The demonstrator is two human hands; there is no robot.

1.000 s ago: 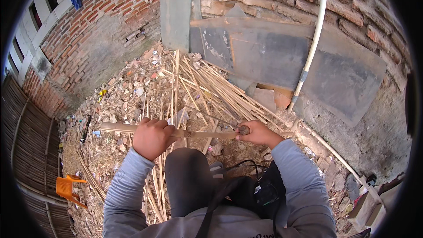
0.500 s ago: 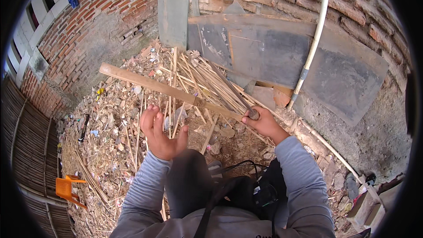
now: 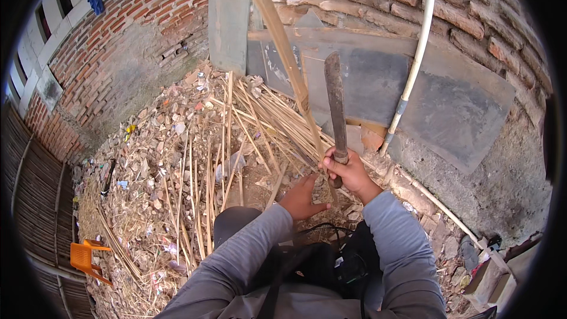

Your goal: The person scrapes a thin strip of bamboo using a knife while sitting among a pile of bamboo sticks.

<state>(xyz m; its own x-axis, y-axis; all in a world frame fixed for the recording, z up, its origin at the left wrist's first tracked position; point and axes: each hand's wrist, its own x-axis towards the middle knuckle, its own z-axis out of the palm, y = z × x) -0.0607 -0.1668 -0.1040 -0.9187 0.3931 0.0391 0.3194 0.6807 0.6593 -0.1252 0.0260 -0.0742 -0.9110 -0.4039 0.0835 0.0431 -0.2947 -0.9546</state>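
Head view, only one. Right hand gripping the handle of a long, dark, worn steel knife; blade points up, slight lean left. Same hand's fingertips appear to pinch a long, tan, flat strip of bamboo or wood near its lower part. Strip stands tilted, top running out past the upper edge of frame, lower end down between the two hands.

Left hand open, fingers spread, thumb out toward the strip's lower end. Contact there: cannot tell.

Beyond the hands: heap of thin, pale, split strips fanned on brown, stony rubble. Dark grey flat panels lean on the brick wall behind.

Step in hand, my read: positioning the strip, not cutting; blade sits beside it, no bite visible. Which side of the blade is sharp: can't tell.

Next move calls for a firm left-hand hold on the strip, fingers clear of the blade, so the right hand need only manage the knife. Risk: one hand carrying both, long strip could swing.
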